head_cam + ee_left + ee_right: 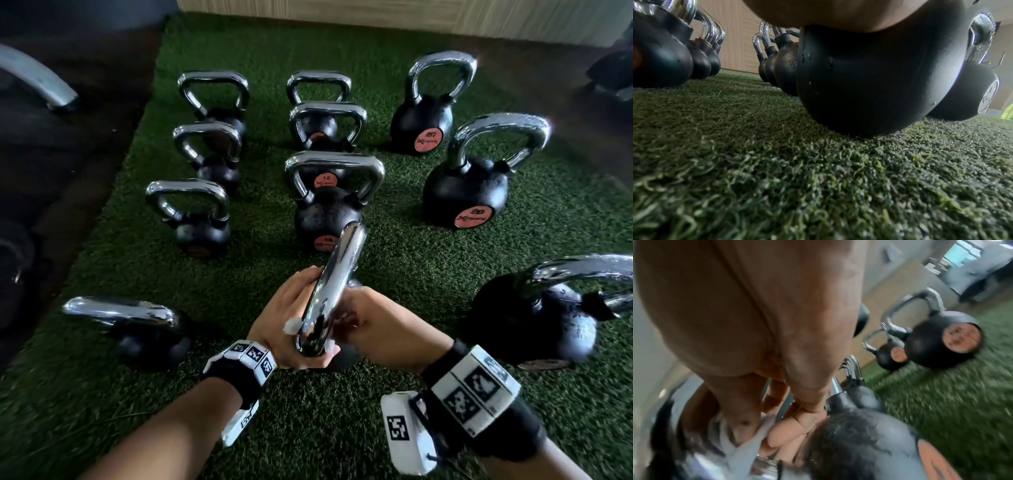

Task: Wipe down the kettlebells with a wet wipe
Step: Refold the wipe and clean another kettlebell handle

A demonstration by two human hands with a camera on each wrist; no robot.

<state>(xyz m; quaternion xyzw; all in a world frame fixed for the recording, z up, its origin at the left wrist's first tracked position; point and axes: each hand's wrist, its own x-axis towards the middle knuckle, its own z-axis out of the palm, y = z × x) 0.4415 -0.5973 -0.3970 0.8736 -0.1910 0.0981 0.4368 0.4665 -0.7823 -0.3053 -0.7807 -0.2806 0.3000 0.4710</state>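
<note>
- Near the front edge of the green turf mat [428, 274], the nearest kettlebell [865, 84] stands upright on the grass.
- Its chrome handle [337, 281] rises between both hands.
- The left hand [291, 322] is wrapped round the handle's near end with a white wet wipe [292, 325] bunched under the fingers.
- The right hand [373, 325] curls against the handle's other side; its fingers [785, 433] press the wipe too.
- Other kettlebells [325, 205] stand in rows toward the mat's far edge, apart from one another.
- No containers are visible.
</note>
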